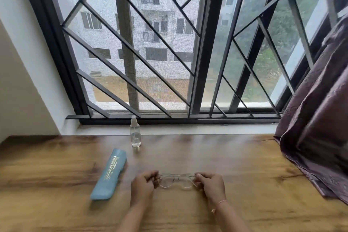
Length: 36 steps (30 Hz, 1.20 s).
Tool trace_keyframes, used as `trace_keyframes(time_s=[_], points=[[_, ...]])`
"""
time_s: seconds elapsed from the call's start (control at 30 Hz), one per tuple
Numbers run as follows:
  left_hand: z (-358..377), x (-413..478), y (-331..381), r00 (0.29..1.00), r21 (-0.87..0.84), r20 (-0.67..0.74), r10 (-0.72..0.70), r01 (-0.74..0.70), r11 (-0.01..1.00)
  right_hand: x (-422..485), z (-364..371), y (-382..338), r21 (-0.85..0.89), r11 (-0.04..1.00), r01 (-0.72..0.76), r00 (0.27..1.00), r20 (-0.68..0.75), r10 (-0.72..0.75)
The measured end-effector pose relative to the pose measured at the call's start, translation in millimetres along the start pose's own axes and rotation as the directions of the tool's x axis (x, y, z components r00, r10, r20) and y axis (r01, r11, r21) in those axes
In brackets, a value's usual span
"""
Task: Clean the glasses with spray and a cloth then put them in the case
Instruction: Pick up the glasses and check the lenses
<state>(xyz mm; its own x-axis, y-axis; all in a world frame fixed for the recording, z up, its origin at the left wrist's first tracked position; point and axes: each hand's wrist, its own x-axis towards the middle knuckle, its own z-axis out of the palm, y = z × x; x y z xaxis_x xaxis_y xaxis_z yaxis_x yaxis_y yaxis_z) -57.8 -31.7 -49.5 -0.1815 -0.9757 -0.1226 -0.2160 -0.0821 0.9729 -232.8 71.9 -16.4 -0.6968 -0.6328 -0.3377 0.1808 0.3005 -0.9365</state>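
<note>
Your left hand and right hand each pinched an end of the glasses above the surface.

surface: smooth brown wood grain, is giving off a soft sheen towards the window.
glasses: clear glossy frame, is looking like plastic; the hinges are glinting like metal.
spray bottle: transparent and smooth, is looking like glossy plastic.
case: pale blue matt skin, is carrying shiny gold print.
curtain: purple crinkled cloth, is catching a faint sheen on its folds.
grille: dark metal bars, are looking matt.
</note>
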Motion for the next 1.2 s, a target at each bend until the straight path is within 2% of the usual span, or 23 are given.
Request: trace_keyframes(time_s=[0.17, 0.4, 0.6, 0.7, 0.77, 0.87, 0.93, 1.1, 1.2], points=[[2, -1, 4, 1.0, -0.025, -0.002, -0.013, 0.013, 1.0, 7, 2, 12, -0.131, 0.991, 0.039, 0.999, -0.027, -0.043], [1, 4, -7, 0.997, -0.08, 0.012, -0.073, 0.074, 0.994, 8, 4, 13, -0.191, 0.979, 0.07, 0.995, -0.053, -0.082], [-3, 2, -10, 0.999, -0.011, 0.029, -0.019, 0.019, 1.0, 4, 5, 11, -0.222, 0.971, 0.087, 0.991, -0.076, -0.106], [-5, 0, -5, 0.999, -0.074, 0.028, -0.046, 0.048, 0.996, 4, 4, 11, -0.227, 0.97, 0.089, 0.991, -0.073, -0.108], [-7, -3, 5, 0.996, -0.186, 0.045, -0.075, 0.082, 0.979, 5, 4, 12, -0.218, 0.973, 0.081, 0.992, -0.078, -0.1], [-11, -12, 25, 0.981, -0.474, 0.138, -0.135, 0.185, 0.861, 4, 3, 11, -0.106, 0.994, 0.038, 0.998, -0.048, -0.043], [-11, -17, 37, 0.975, -0.558, 0.186, -0.12, 0.206, 0.804, 3, 2, 8, -0.021, 1.0, -0.013, 1.0, -0.015, 0.012], [-1, -30, 67, 0.97, -0.544, 0.241, 0.02, 0.118, 0.831, -8, 1, -7, 0.236, 0.959, -0.16, 0.986, 0.095, 0.141], [5, -36, 73, 0.966, -0.51, 0.248, 0.071, 0.068, 0.857, -14, 3, -10, 0.311, 0.915, -0.259, 0.961, 0.174, 0.213]])
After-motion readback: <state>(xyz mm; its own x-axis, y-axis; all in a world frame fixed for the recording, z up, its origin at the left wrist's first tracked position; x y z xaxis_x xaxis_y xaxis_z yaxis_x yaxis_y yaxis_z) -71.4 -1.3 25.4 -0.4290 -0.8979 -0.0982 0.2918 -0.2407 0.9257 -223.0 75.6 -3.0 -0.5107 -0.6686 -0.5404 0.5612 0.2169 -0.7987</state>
